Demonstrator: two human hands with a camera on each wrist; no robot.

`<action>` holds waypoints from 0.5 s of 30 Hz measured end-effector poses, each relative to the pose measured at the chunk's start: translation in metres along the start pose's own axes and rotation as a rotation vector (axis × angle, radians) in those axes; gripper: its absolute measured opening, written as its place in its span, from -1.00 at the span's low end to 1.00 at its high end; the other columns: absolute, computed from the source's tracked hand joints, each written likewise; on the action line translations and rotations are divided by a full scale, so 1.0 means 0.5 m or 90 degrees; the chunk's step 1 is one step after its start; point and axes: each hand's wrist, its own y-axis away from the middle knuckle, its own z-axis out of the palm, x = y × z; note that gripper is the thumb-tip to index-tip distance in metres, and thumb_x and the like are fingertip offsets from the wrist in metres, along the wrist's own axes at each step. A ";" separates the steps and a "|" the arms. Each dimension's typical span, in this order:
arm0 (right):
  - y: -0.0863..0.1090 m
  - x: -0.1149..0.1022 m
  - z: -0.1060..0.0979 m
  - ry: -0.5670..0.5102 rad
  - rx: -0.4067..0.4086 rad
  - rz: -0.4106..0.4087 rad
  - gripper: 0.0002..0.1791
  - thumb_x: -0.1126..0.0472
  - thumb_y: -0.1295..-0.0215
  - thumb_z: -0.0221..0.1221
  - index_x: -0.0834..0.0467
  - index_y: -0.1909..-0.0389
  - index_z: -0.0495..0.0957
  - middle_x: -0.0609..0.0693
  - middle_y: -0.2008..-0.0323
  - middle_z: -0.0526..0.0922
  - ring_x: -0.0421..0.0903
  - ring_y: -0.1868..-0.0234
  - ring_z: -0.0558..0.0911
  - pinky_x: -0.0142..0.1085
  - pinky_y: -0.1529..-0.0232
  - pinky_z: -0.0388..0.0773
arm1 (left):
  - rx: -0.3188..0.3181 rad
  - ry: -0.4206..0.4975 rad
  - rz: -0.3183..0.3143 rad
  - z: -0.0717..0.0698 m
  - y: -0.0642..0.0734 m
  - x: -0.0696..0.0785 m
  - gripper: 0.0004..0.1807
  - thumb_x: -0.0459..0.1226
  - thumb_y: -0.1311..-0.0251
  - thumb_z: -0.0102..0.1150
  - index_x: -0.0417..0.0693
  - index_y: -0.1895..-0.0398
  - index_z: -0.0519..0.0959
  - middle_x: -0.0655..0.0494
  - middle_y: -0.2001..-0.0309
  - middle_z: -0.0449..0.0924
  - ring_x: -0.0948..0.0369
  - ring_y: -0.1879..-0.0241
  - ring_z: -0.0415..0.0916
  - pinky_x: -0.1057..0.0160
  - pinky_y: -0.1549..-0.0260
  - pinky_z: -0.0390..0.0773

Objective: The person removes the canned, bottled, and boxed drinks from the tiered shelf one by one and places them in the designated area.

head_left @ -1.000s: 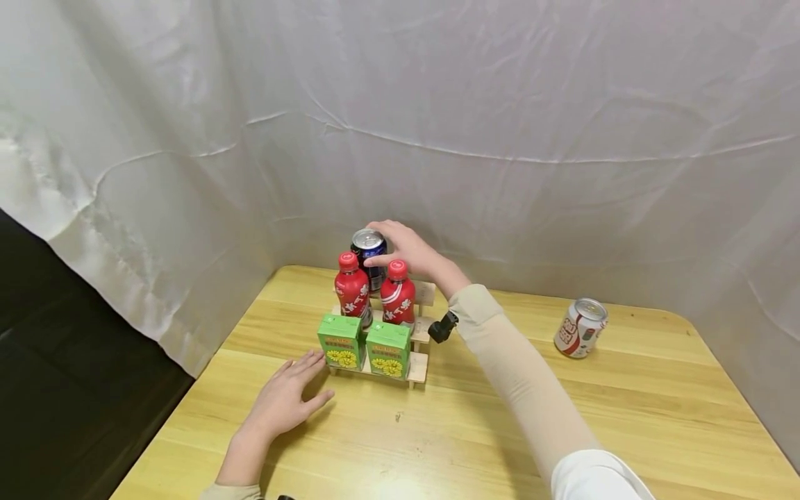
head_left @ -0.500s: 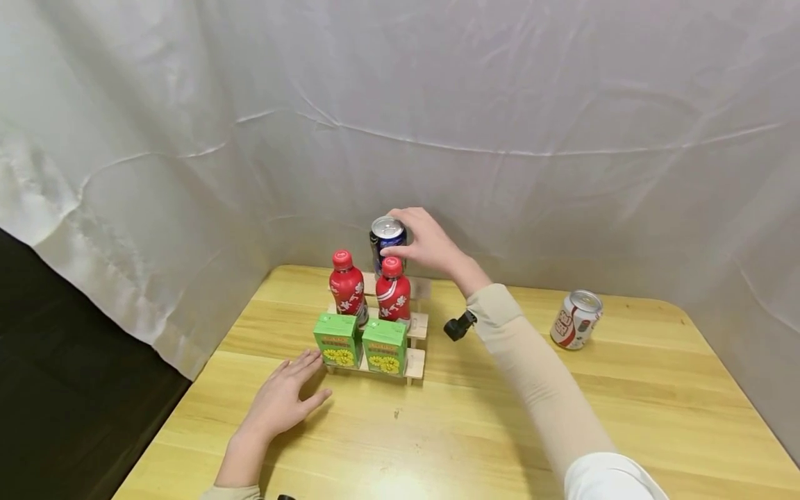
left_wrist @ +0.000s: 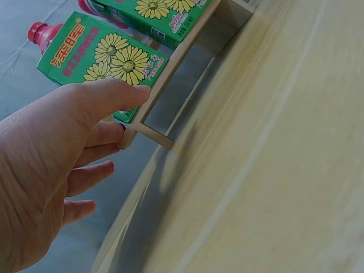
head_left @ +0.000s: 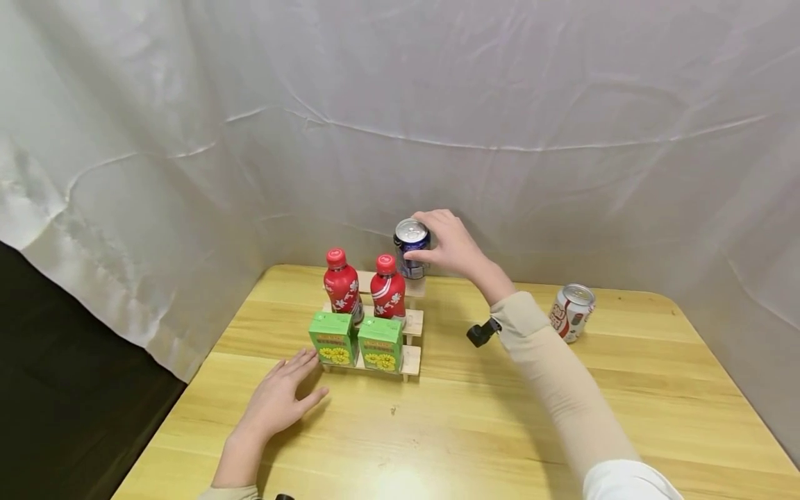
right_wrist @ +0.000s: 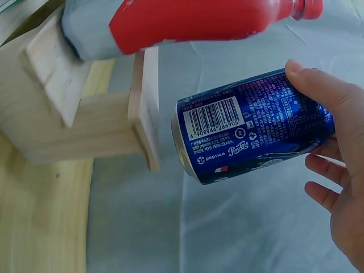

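Note:
My right hand (head_left: 455, 246) grips a blue Pepsi can (right_wrist: 244, 125) near its top, thumb on one side and fingers on the other. In the right wrist view, a gap shows between the can's base and the top step of the small wooden stepped rack (head_left: 410, 360). Two red bottles (head_left: 342, 281) stand on the middle step, and two green drink cartons (head_left: 380, 347) with yellow flowers on the bottom step. My left hand (head_left: 278, 397) lies at the rack's left end, fingers extended by the near carton; whether it touches the carton I cannot tell.
A white and red drink can (head_left: 571, 314) stands upright on the wooden table (head_left: 500, 430) at the right. Pale cloth (head_left: 500, 90) hangs close behind the rack, and dark cloth (head_left: 75, 389) lies beyond the table's left edge.
My right hand has carried the Pepsi can rightward, from behind the left red bottle to behind and right of the right one. My left hand stays by the rack.

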 end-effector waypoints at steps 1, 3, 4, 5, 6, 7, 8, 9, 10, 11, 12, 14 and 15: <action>0.005 0.004 -0.002 0.000 0.001 0.001 -0.19 -0.14 -0.03 0.42 0.16 -0.26 0.43 0.11 -0.18 0.57 0.09 -0.23 0.41 0.06 -0.27 0.34 | -0.001 0.000 0.000 0.001 0.001 0.000 -0.28 0.11 -0.18 0.22 -0.12 -0.31 0.45 -0.03 -0.39 0.37 -0.01 -0.41 0.28 -0.19 -0.41 0.21; 0.017 0.010 -0.008 -0.001 0.006 0.003 -0.19 -0.14 -0.02 0.42 0.17 -0.26 0.44 0.11 -0.18 0.57 0.09 -0.23 0.41 0.07 -0.25 0.35 | -0.002 0.001 0.000 0.002 0.002 -0.001 -0.28 0.12 -0.18 0.22 -0.12 -0.31 0.45 -0.03 -0.38 0.37 -0.01 -0.41 0.28 -0.19 -0.41 0.21; 0.022 0.014 -0.011 -0.002 0.011 0.002 -0.19 -0.14 -0.02 0.43 0.17 -0.26 0.44 0.12 -0.18 0.57 0.09 -0.23 0.41 0.07 -0.25 0.35 | -0.002 0.001 -0.001 0.002 0.002 -0.001 -0.27 0.12 -0.18 0.22 -0.12 -0.31 0.45 -0.03 -0.39 0.37 -0.01 -0.41 0.28 -0.19 -0.40 0.22; 0.028 0.017 -0.015 -0.003 0.015 0.001 -0.18 -0.13 -0.01 0.43 0.17 -0.26 0.44 0.12 -0.19 0.57 0.09 -0.23 0.41 0.07 -0.25 0.35 | -0.002 0.000 -0.001 0.002 0.002 -0.002 -0.27 0.12 -0.18 0.23 -0.12 -0.31 0.45 -0.03 -0.39 0.37 -0.01 -0.41 0.29 -0.19 -0.40 0.22; 0.034 0.019 -0.019 -0.005 0.019 0.001 -0.18 -0.13 -0.01 0.43 0.18 -0.26 0.44 0.13 -0.19 0.56 0.10 -0.23 0.41 0.08 -0.25 0.34 | -0.001 0.000 -0.001 0.003 0.002 -0.003 -0.27 0.12 -0.18 0.23 -0.12 -0.31 0.45 -0.02 -0.39 0.37 0.00 -0.41 0.28 -0.20 -0.40 0.22; 0.040 0.022 -0.023 -0.007 0.023 0.002 -0.18 -0.13 0.00 0.44 0.18 -0.26 0.44 0.13 -0.19 0.56 0.10 -0.23 0.40 0.09 -0.25 0.34 | -0.001 0.000 -0.002 0.003 0.002 -0.003 -0.27 0.11 -0.18 0.23 -0.12 -0.31 0.45 -0.02 -0.39 0.37 0.00 -0.41 0.28 -0.20 -0.40 0.22; 0.046 0.024 -0.028 -0.008 0.025 0.003 -0.17 -0.13 0.00 0.44 0.18 -0.26 0.44 0.13 -0.19 0.56 0.11 -0.23 0.40 0.10 -0.25 0.33 | -0.001 -0.001 -0.002 0.003 0.001 -0.004 -0.27 0.11 -0.17 0.24 -0.11 -0.31 0.44 -0.02 -0.39 0.37 0.00 -0.41 0.28 -0.20 -0.40 0.22; 0.052 0.027 -0.031 -0.008 0.028 0.004 -0.16 -0.13 0.00 0.44 0.19 -0.26 0.44 0.14 -0.20 0.56 0.11 -0.24 0.40 0.11 -0.25 0.33 | -0.001 -0.002 -0.001 0.003 0.001 -0.004 -0.27 0.11 -0.17 0.24 -0.11 -0.32 0.44 -0.01 -0.39 0.36 0.00 -0.41 0.28 -0.21 -0.40 0.22; 0.058 0.030 -0.036 -0.007 0.029 0.005 -0.16 -0.12 0.01 0.44 0.20 -0.27 0.43 0.15 -0.21 0.55 0.12 -0.24 0.40 0.12 -0.25 0.32 | -0.001 -0.003 -0.001 0.003 0.000 -0.004 -0.27 0.11 -0.17 0.24 -0.11 -0.32 0.44 -0.01 -0.40 0.36 0.00 -0.42 0.28 -0.21 -0.40 0.22; 0.064 0.033 -0.039 -0.004 0.030 0.006 -0.16 -0.12 0.00 0.44 0.20 -0.27 0.43 0.16 -0.21 0.55 0.13 -0.25 0.40 0.14 -0.26 0.32 | -0.001 -0.002 0.000 0.003 -0.001 -0.004 -0.27 0.11 -0.17 0.24 -0.11 -0.32 0.44 -0.01 -0.40 0.36 0.00 -0.42 0.28 -0.21 -0.40 0.22; 0.070 0.036 -0.043 0.001 0.030 0.006 -0.15 -0.11 0.00 0.44 0.21 -0.28 0.42 0.17 -0.22 0.54 0.14 -0.25 0.39 0.15 -0.26 0.32 | -0.001 -0.002 0.000 0.003 -0.002 -0.004 -0.27 0.11 -0.17 0.24 -0.11 -0.32 0.44 -0.02 -0.40 0.36 0.00 -0.42 0.28 -0.21 -0.40 0.22; 0.082 0.044 -0.048 0.011 0.032 0.008 -0.14 -0.12 0.00 0.44 0.21 -0.28 0.42 0.17 -0.22 0.53 0.15 -0.25 0.40 0.17 -0.25 0.32 | -0.003 -0.002 0.000 0.003 -0.003 -0.003 -0.27 0.11 -0.17 0.24 -0.11 -0.32 0.44 -0.01 -0.40 0.36 0.00 -0.42 0.28 -0.20 -0.40 0.22; 0.087 0.047 -0.051 0.016 0.033 0.008 -0.14 -0.12 0.00 0.44 0.22 -0.28 0.42 0.18 -0.22 0.53 0.15 -0.25 0.40 0.17 -0.25 0.32 | -0.005 -0.002 -0.001 0.003 -0.003 -0.003 -0.26 0.12 -0.18 0.23 -0.11 -0.32 0.44 -0.01 -0.40 0.36 0.00 -0.42 0.27 -0.20 -0.40 0.22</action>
